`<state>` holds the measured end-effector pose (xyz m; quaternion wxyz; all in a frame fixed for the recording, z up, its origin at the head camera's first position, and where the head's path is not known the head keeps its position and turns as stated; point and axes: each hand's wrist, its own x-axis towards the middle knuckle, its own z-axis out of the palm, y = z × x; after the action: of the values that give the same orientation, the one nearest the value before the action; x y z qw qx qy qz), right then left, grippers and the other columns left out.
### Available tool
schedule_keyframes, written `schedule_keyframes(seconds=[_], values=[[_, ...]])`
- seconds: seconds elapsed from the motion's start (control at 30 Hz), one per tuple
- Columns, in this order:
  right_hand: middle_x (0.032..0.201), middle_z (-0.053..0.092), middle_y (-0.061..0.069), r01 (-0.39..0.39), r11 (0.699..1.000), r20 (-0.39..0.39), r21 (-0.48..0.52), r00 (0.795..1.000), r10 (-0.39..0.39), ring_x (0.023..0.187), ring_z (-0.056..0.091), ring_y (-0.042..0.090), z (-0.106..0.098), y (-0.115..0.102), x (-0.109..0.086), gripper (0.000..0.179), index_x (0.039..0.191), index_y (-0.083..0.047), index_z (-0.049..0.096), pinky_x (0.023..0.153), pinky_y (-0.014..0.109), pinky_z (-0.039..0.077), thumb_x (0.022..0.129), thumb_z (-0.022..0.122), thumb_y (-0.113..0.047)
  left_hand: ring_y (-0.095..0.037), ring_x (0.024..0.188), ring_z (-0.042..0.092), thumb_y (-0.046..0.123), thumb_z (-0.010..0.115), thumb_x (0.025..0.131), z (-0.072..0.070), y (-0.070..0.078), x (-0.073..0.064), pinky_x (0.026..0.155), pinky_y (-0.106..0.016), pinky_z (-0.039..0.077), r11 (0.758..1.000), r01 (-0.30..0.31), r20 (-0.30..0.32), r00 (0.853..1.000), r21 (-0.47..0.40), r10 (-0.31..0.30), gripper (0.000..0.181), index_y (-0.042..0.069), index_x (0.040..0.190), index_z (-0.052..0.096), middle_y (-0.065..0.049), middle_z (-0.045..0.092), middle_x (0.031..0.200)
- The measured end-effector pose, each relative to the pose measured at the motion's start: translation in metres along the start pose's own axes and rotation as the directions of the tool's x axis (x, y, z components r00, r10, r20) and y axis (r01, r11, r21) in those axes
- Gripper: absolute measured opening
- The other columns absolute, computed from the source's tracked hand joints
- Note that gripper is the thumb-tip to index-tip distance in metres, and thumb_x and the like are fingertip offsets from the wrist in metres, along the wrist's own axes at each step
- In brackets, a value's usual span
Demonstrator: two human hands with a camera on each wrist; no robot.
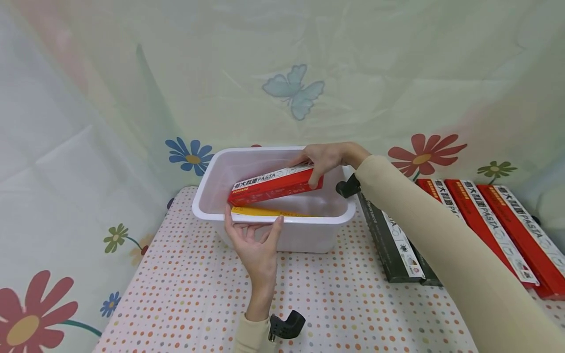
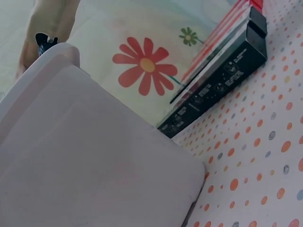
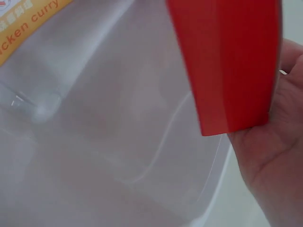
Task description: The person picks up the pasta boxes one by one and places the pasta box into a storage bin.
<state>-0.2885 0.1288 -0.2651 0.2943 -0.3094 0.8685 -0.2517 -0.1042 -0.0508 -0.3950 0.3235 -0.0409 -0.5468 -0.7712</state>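
A white plastic bin (image 1: 309,235) stands on the dotted table. My right hand (image 1: 326,157) grips the right end of a red pasta box (image 1: 275,189), which tilts inside the bin with its left end lower. In the right wrist view, the palm of the right hand (image 3: 279,137) lies against the end of the red box (image 3: 227,71). Beneath it a yellow box (image 1: 265,212) lies along the bin's front wall, "chicken curry" legible on its orange-yellow side (image 3: 26,28). My left hand (image 1: 256,250) holds the bin's front rim, with some fingers bent under it.
Right of the bin lie black pasta boxes (image 1: 384,240), partly under my right sleeve (image 1: 423,220). Beyond them several red pasta boxes (image 1: 525,235) lie side by side. A flowered cloth (image 1: 198,73) hangs behind the dotted table (image 1: 185,294).
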Motion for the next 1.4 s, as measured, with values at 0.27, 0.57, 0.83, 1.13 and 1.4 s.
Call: schedule_keyframes(seconds=[0.27, 0.57, 0.83, 1.13, 1.4], values=[[0.14, 0.063, 0.015, -0.039, 0.999, 0.0, 0.026, 0.999, 0.039, 0.125, 0.057, 0.031, -0.003, 0.007, -0.003, 0.078, 0.154, -0.003, 0.05, 0.107, 0.043, 0.055, 0.082, 0.081, -0.007, -0.037, 0.12, 0.058, -0.007, 0.082, 0.085, 0.0, -0.001, 0.0, 0.091, -0.042, 0.063, 1.0, -0.008, 0.008, 1.0, 0.004, 0.008, 0.107, 0.008, 0.165, 0.013, -0.011, 0.039, 0.158], [0.16, 0.045, 0.02, 0.049, 0.993, -0.083, 0.11, 0.996, -0.04, 0.151, 0.039, 0.034, -0.01, 0.011, -0.019, 0.073, 0.155, 0.004, 0.045, 0.122, 0.053, 0.04, 0.088, 0.075, -0.001, -0.035, 0.115, 0.06, -0.004, 0.082, 0.086, -0.001, -0.002, 0.001, 0.091, -0.043, 0.064, 1.0, 0.006, 0.01, 1.0, 0.02, -0.006, 0.106, 0.014, 0.166, 0.015, -0.007, 0.045, 0.153], [0.161, 0.042, 0.023, 0.121, 0.987, -0.077, 0.102, 0.991, -0.114, 0.153, 0.034, 0.038, 0.003, 0.009, -0.036, 0.071, 0.156, 0.004, 0.043, 0.125, 0.057, 0.034, 0.092, 0.073, -0.004, -0.034, 0.115, 0.061, -0.005, 0.082, 0.086, -0.008, -0.003, 0.004, 0.093, -0.044, 0.064, 1.0, 0.019, -0.005, 1.0, 0.022, -0.018, 0.108, 0.015, 0.167, 0.014, -0.008, 0.045, 0.152], [0.159, 0.045, 0.022, 0.181, 0.982, -0.177, 0.057, 0.97, -0.169, 0.151, 0.036, 0.04, 0.007, 0.004, -0.055, 0.065, 0.155, 0.003, 0.045, 0.125, 0.06, 0.033, 0.097, 0.071, -0.007, -0.033, 0.115, 0.06, -0.005, 0.082, 0.086, -0.01, -0.004, 0.008, 0.094, -0.043, 0.063, 0.999, 0.031, -0.012, 0.999, 0.007, -0.031, 0.108, 0.016, 0.167, 0.014, -0.008, 0.046, 0.152], [0.162, 0.044, 0.015, 0.216, 0.973, -0.554, 0.084, 0.821, -0.134, 0.153, 0.035, 0.035, 0.039, 0.007, -0.118, 0.063, 0.158, -0.004, 0.045, 0.122, 0.067, 0.031, 0.101, 0.07, -0.013, -0.033, 0.114, 0.06, -0.006, 0.081, 0.086, -0.002, -0.005, 0.008, 0.093, -0.044, 0.063, 1.0, 0.018, 0.007, 1.0, -0.017, -0.017, 0.108, 0.016, 0.167, 0.013, -0.009, 0.046, 0.15]])
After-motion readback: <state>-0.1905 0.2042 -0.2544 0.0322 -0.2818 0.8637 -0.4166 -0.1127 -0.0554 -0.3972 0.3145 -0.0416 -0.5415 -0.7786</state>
